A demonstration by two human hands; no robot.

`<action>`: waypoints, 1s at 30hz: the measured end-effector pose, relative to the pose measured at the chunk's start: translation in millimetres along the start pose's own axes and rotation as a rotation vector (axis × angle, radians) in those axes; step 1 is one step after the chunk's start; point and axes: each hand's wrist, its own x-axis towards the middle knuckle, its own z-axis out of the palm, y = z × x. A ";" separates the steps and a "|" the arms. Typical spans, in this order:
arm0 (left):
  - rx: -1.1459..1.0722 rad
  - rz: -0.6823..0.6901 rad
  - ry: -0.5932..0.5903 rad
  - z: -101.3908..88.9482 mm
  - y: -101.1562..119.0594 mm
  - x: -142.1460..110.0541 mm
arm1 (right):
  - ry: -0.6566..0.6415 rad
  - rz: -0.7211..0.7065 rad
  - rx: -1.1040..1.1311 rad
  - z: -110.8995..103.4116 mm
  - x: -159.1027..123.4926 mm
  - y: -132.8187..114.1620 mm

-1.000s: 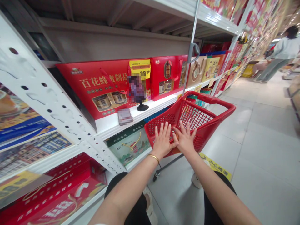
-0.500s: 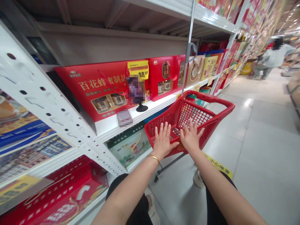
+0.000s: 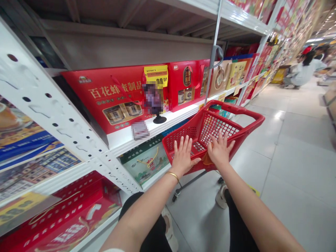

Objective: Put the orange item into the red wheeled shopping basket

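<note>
A red plastic shopping cart (image 3: 246,122) with lattice walls stands in front of me beside the shelving. My left hand (image 3: 183,156), with a gold bangle at the wrist, is spread open over the cart's near left side. Over its near edge, further right, my right hand (image 3: 219,148) has its fingers apart and holds nothing. Whether either palm touches the rim I cannot tell. An orange-brown patch shows on the cart between the hands. On the shelf ledge to the left, a small round item on a black stand (image 3: 159,119) stands before a red honey gift box (image 3: 105,92).
White perforated shelving (image 3: 49,101) runs along the left. A green gift box (image 3: 147,162) sits on the lower shelf, and a metal pole with a grey hook (image 3: 217,56) hangs near the cart. Tiled floor (image 3: 294,154) stretches right; a person in white (image 3: 304,71) crouches far off.
My right hand has shifted slightly right and up, away from the left hand. The left hand stays nearly in place. The distant person is now lower.
</note>
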 end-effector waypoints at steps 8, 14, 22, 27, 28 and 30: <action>0.013 -0.019 -0.006 1.6 -0.4 0.6 | -0.128 -0.299 0.075 -1.6 -30.6 -38.7; 0.021 0.007 0.015 2.2 -0.3 -0.9 | -0.001 -0.027 -0.043 -7.4 -1.8 6.1; 0.000 -0.009 -0.032 -1.0 -0.3 0.4 | -0.105 -0.244 0.092 4.1 -43.0 -48.0; 0.025 -0.008 -0.004 1.0 -0.4 0.1 | -0.030 -0.152 0.048 0.5 -20.7 -17.4; 0.030 -0.004 0.003 1.3 -0.2 0.1 | -0.006 -0.084 0.030 -0.4 -13.5 -8.7; 0.037 0.004 0.011 1.8 0.1 0.1 | 0.014 0.015 0.004 -1.4 -4.7 0.2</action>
